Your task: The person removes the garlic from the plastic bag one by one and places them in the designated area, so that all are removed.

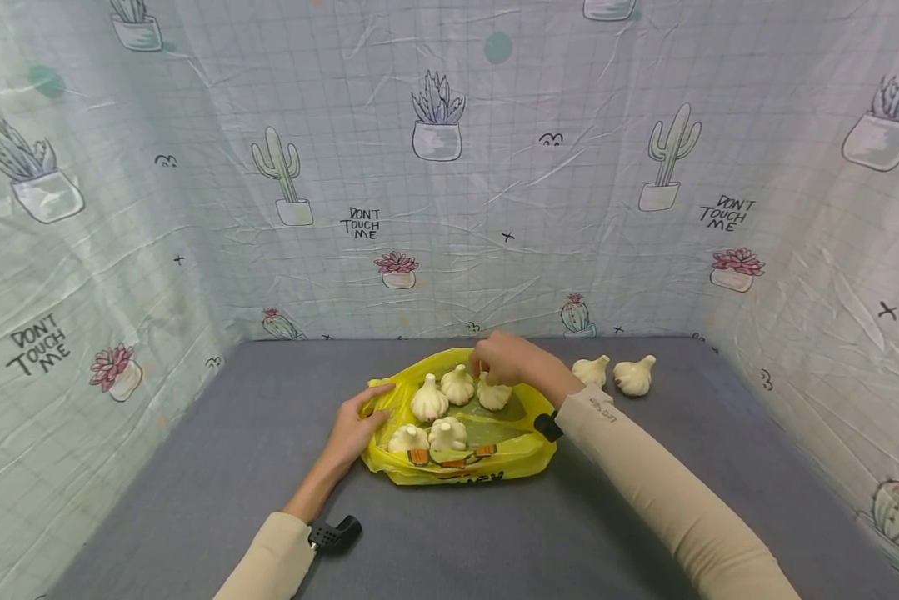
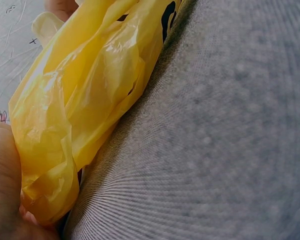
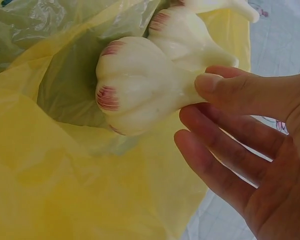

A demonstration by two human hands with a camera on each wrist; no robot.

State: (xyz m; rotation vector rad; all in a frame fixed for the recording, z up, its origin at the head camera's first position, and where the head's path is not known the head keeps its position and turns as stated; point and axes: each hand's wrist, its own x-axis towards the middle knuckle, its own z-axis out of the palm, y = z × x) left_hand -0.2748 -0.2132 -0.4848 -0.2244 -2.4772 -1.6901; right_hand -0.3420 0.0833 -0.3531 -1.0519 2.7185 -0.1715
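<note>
A yellow plastic bag (image 1: pixel 494 467) lies on the table with its mouth spread wide, and several white garlic bulbs (image 1: pixel 429 400) sit inside it. My left hand (image 1: pixel 354 429) grips the bag's left edge, thumb over the rim; the left wrist view shows part of this hand (image 2: pixel 5 185) against the crumpled plastic (image 2: pixel 100 95). Over the bag's right part, my right hand (image 1: pixel 511 358) pinches a garlic bulb (image 1: pixel 493 394) by its stem. Close up in the right wrist view, that bulb (image 3: pixel 135 85) has reddish streaks at its base and is next to another bulb (image 3: pixel 187 37).
Two more garlic bulbs (image 1: pixel 633 376) lie on the grey table (image 1: pixel 217 467) to the right of the bag, partly behind my right forearm. A printed cloth (image 1: pixel 449 192) with cactus drawings hangs around the back and sides.
</note>
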